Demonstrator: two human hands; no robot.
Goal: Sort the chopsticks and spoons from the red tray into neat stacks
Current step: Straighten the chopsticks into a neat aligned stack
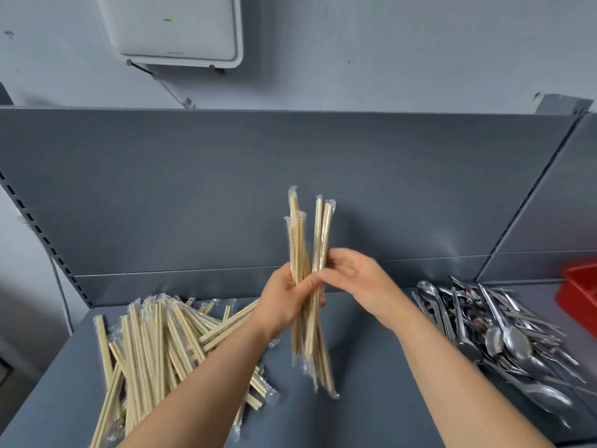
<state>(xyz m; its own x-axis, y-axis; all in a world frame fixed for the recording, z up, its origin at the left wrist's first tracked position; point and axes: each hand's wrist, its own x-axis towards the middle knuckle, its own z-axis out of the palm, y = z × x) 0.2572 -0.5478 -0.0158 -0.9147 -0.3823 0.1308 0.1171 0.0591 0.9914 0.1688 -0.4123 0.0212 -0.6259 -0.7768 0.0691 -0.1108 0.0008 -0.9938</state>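
Sorting seems mostly done, chopstick pile (155, 344) left and spoon heap (504, 331) right (neither neat yet), the left hand (287, 299) with its grip closed round a bundle (302, 240), the right hand (352, 276) pinching it too

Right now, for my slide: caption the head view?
Left hand and right hand hold wrapped chopsticks upright between chopstick pile and spoons.

We see pale, bare wooden chopsticks (295, 247), each pair in a clear, glossy, crinkled plastic sleeve, above the matt grey metal shelf (371, 409). At the shelf's right lie shiny, smooth metal spoons (513, 341) and a glossy red plastic tray (578, 295).
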